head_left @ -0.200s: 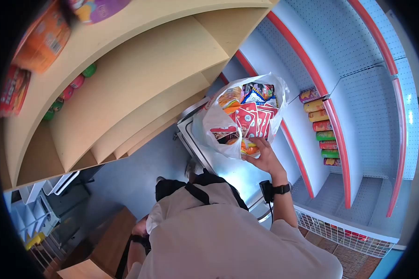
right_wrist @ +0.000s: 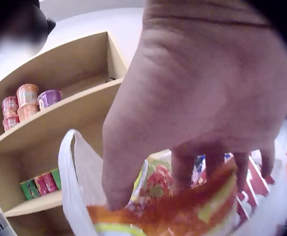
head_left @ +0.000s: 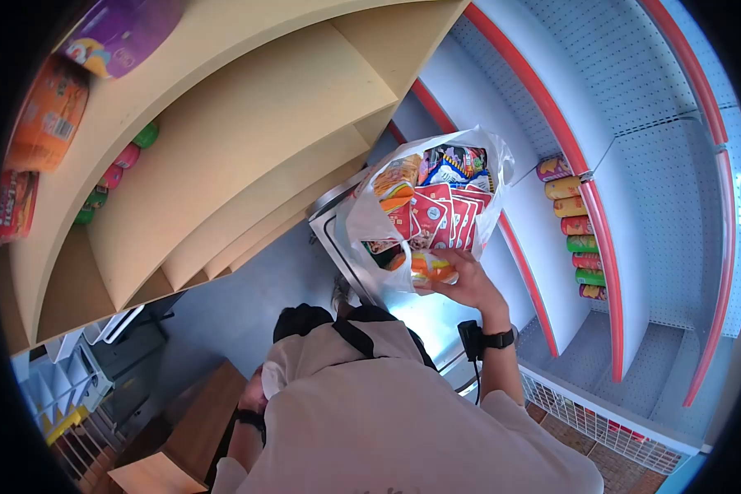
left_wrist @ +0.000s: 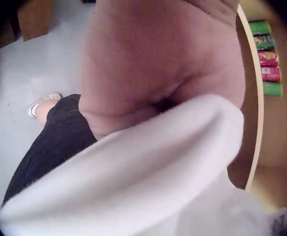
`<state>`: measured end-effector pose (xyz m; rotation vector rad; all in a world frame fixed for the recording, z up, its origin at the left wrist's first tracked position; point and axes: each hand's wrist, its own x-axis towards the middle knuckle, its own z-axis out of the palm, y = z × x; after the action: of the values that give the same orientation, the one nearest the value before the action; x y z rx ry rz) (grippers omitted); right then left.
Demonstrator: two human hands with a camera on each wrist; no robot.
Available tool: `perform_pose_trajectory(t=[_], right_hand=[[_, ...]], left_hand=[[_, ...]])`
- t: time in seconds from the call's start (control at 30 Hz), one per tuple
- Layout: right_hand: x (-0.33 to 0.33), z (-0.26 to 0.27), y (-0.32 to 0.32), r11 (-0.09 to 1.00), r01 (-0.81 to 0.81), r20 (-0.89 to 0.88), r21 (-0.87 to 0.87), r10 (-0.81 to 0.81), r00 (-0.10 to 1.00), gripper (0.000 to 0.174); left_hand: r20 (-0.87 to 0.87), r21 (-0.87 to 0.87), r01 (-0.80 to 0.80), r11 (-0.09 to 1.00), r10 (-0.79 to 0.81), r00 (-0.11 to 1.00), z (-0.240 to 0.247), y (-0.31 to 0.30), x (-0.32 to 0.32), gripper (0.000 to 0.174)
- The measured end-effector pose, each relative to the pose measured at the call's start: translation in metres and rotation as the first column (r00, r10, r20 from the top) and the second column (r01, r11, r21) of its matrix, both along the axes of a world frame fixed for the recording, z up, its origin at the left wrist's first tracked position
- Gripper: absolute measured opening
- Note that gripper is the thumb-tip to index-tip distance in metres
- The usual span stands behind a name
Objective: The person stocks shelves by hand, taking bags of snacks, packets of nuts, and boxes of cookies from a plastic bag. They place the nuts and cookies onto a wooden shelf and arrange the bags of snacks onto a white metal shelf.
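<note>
My right hand [head_left: 472, 284] is at the near rim of a white plastic bag [head_left: 366, 218], with thumb and fingers gripping an orange and yellow snack packet [head_left: 426, 267]. In the right wrist view this orange packet [right_wrist: 183, 214] lies between the thumb and the fingers, beside the bag's handle [right_wrist: 77, 162]. Red card-like packs [head_left: 445, 216], a blue and dark packet [head_left: 457, 167] and an orange bag [head_left: 398, 177] fill the bag. My left hand [left_wrist: 168, 54] hangs low at my side against the light shirt [left_wrist: 133, 167], whose cloth hides its fingers.
Wooden shelves [head_left: 247, 140] at left hold tubs [head_left: 49, 115] and small green and pink cans [head_left: 119, 165]. Red-edged white shelves [head_left: 552, 107] at right carry a row of colourful cans [head_left: 572, 222]. A wire basket [head_left: 601, 420] hangs below, and a wooden box [head_left: 189, 436] stands lower left.
The orange packet shows more fully at the near side of the bag, now held in the right hand. The head view has turned slightly, and the left hand stays at the side.
</note>
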<state>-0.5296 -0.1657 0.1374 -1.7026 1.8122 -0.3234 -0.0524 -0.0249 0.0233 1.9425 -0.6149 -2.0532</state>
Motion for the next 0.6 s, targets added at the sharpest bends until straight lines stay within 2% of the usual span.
perform_pose_trajectory(t=[0.07,0.1,0.13,0.17,0.2,0.23,0.27,0.3,0.33,0.37,0.4,0.43,0.47,0.5,0.53,0.57,0.6], right_hand=[[-0.016,0.003,-0.016,0.966,-0.258,-0.022,-0.025,0.258,0.966,0.059],[-0.014,0.006,-0.029,0.966,-0.259,-0.008,-0.026,0.258,0.966,0.059],[-0.006,0.011,-0.044,0.986,-0.142,0.047,-0.09,0.147,0.988,0.06],[0.003,0.014,-0.058,0.989,-0.016,0.108,-0.144,0.032,0.994,0.06],[0.013,0.015,-0.072,0.989,-0.007,0.117,-0.146,0.024,0.993,0.06],[0.026,0.016,-0.086,0.985,0.009,0.215,-0.174,0.029,0.976,0.058],[0.039,0.014,-0.097,0.98,0.03,0.311,-0.199,0.034,0.95,0.055],[0.05,0.01,-0.105,0.979,0.043,0.319,-0.201,0.023,0.947,0.055],[0.059,0.005,-0.112,0.987,0.101,0.256,-0.126,-0.066,0.964,0.051],[0.066,-0.001,-0.117,0.985,0.164,0.184,-0.057,-0.151,0.971,0.047],[0.07,-0.012,-0.12,0.976,0.195,0.126,-0.095,-0.183,0.975,0.036],[0.073,-0.016,-0.12,0.975,0.199,0.124,-0.103,-0.186,0.975,0.036],[0.073,-0.016,-0.116,0.964,0.235,0.118,-0.126,-0.22,0.968,0.033],[0.074,-0.015,-0.111,0.952,0.269,0.113,-0.149,-0.254,0.961,0.031],[0.073,-0.012,-0.105,0.933,0.296,0.139,-0.205,-0.272,0.952,0.029],[0.072,-0.006,-0.098,0.906,0.354,0.226,-0.232,-0.304,0.926,0.029],[0.072,0.01,-0.09,0.885,0.382,0.214,-0.267,-0.332,0.919,0.03]], left_hand=[[0.038,0.059,0.024,0.998,-0.026,0.999,0.032,-0.026,-0.022,0.044],[0.065,0.103,0.053,0.993,-0.06,0.996,0.041,-0.036,-0.025,0.044],[0.08,0.105,0.055,0.993,-0.064,0.995,0.033,-0.035,-0.023,0.044],[0.024,0.004,0.054,0.999,-0.054,0.998,0.017,-0.032,-0.019,0.045],[-0.038,-0.1,0.049,0.994,-0.053,0.998,0.015,-0.037,-0.019,0.046],[-0.03,-0.104,0.059,0.993,-0.062,0.998,0.014,-0.043,-0.018,0.046],[-0.124,-0.053,0.049,0.997,-0.055,0.991,0.024,-0.055,-0.024,0.046],[-0.217,0.0,0.044,0.999,-0.043,0.975,0.03,-0.064,-0.024,0.046],[-0.293,0.115,0.081,0.99,-0.044,0.955,0.012,-0.074,-0.017,0.047],[-0.294,0.108,0.091,0.99,-0.056,0.954,0.002,-0.078,-0.004,0.047],[-0.347,0.006,0.242,0.97,-0.225,0.911,0.019,-0.095,-0.006,0.047],[-0.381,-0.105,0.377,0.92,-0.387,0.839,0.028,-0.108,-0.006,0.048],[-0.383,-0.113,0.379,0.918,-0.392,0.836,0.025,-0.111,-0.002,0.048],[-0.319,-0.322,0.43,0.843,-0.524,0.789,0.021,-0.113,0.004,0.048],[-0.225,-0.513,0.467,0.721,-0.637,0.737,0.021,-0.12,0.008,0.049],[-0.224,-0.52,0.468,0.715,-0.643,0.732,0.023,-0.126,0.014,0.049],[-0.261,-0.339,0.455,0.823,-0.547,0.795,0.033,-0.134,0.018,0.05]])
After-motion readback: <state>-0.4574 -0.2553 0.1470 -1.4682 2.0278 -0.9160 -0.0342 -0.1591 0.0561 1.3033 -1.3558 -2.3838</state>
